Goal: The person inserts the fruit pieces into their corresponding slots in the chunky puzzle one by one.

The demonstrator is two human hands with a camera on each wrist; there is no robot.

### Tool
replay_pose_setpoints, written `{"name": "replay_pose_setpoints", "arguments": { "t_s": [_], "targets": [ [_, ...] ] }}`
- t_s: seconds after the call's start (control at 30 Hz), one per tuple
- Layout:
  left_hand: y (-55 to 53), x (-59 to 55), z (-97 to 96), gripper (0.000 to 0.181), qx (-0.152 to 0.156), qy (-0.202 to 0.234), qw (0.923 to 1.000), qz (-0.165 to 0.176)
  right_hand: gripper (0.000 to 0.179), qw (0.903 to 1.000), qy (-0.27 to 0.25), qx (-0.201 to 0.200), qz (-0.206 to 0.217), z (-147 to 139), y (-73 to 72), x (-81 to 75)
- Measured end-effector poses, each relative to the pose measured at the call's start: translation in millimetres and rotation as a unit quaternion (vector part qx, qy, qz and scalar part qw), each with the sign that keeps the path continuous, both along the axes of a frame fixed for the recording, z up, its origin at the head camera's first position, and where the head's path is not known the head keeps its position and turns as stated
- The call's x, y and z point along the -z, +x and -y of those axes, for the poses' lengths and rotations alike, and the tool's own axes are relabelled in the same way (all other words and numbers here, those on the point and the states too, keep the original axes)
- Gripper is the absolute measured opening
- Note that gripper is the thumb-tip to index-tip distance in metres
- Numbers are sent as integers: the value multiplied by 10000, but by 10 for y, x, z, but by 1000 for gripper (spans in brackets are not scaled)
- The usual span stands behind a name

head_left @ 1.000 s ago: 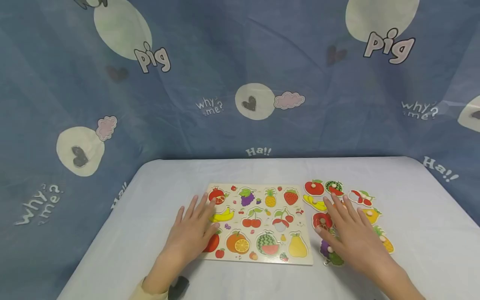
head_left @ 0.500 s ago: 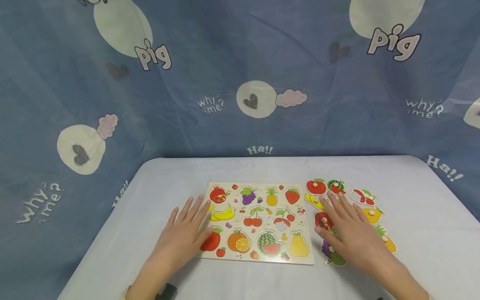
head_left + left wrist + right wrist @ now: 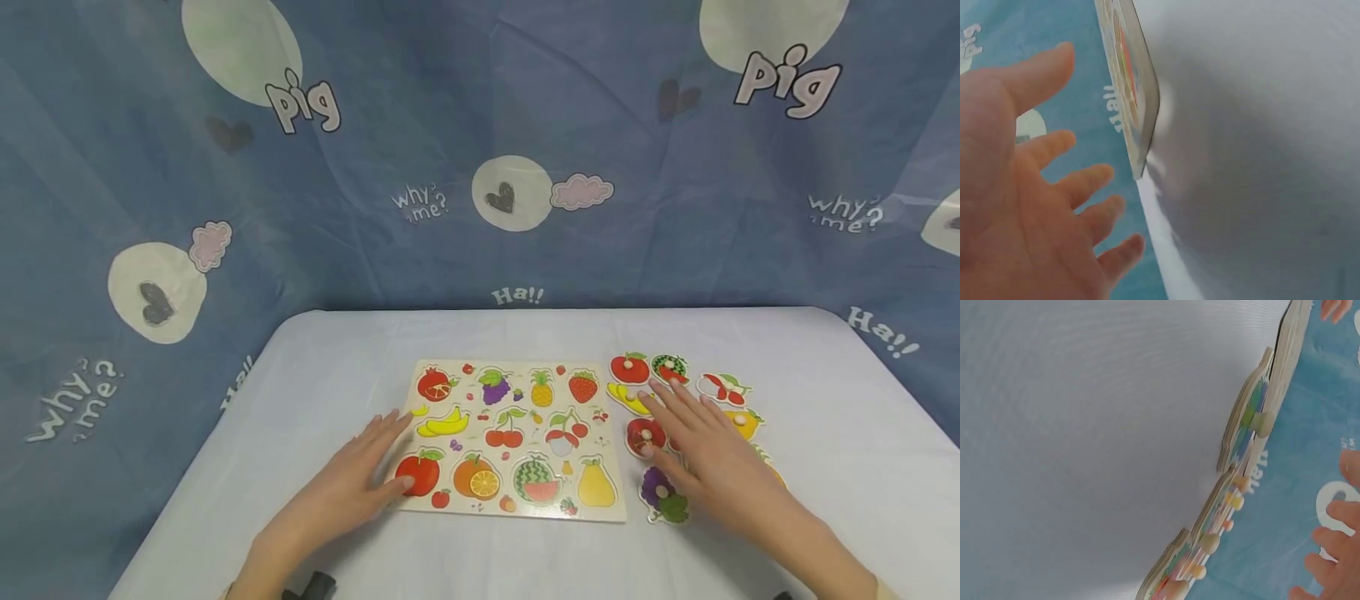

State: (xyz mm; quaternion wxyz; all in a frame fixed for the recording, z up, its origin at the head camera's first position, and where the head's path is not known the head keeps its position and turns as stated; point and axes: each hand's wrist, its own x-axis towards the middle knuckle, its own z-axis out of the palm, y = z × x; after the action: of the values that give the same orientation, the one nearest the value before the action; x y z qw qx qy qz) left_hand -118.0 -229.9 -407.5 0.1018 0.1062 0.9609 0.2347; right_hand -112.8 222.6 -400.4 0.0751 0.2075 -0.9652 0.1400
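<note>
A wooden fruit puzzle board (image 3: 480,515) lies flat on the white table, printed with several fruits. My left hand (image 3: 341,487) is at its left edge, fingers loosely extended; in the left wrist view that hand (image 3: 1035,200) holds nothing. To the board's right lie several knobbed fruit pieces, among them an apple piece (image 3: 621,372), a watermelon piece (image 3: 663,365), a banana piece (image 3: 621,397), a pomegranate piece (image 3: 639,442) and a grape piece (image 3: 656,482). Over these hovers my right hand (image 3: 723,471), fingers straight, covering some of them; the right wrist view shows the hand (image 3: 1338,550) raised above the pieces.
A cherry-like piece (image 3: 722,387) and a yellow fruit piece (image 3: 746,423) lie beyond my right hand. Behind the white table (image 3: 360,350) hangs a blue printed cloth (image 3: 420,275). A dark object (image 3: 317,586) shows below my left wrist.
My left hand has drawn back to the left and toward me, uncovering the board's banana and apple pictures. My right hand has shifted slightly right, showing more of the pomegranate and grape pieces.
</note>
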Motion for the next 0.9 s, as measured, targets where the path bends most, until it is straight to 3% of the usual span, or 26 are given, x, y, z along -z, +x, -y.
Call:
{"name": "replay_pose_setpoints", "arguments": {
  "t_s": [0.13, 0.27, 0.43, 0.9],
  "targets": [
    [-4, 27, 25, 81, -286, 430, 9973, 514, 69, 9997, -136, -72, -203, -3, -11, -6],
    [-14, 53, 34, 80, -527, 598, 9938, 769, 67, 9993, -238, -40, -288, -16, -14, -12],
    [-29, 70, 41, 78, -666, 749, 9914, 838, 66, 9989, -391, 53, -259, -41, -14, -13],
    [-97, 140, 81, 78, -659, 1287, 9859, 842, 65, 9962, -866, 10, -1, -94, -23, 1]
  ]
}}
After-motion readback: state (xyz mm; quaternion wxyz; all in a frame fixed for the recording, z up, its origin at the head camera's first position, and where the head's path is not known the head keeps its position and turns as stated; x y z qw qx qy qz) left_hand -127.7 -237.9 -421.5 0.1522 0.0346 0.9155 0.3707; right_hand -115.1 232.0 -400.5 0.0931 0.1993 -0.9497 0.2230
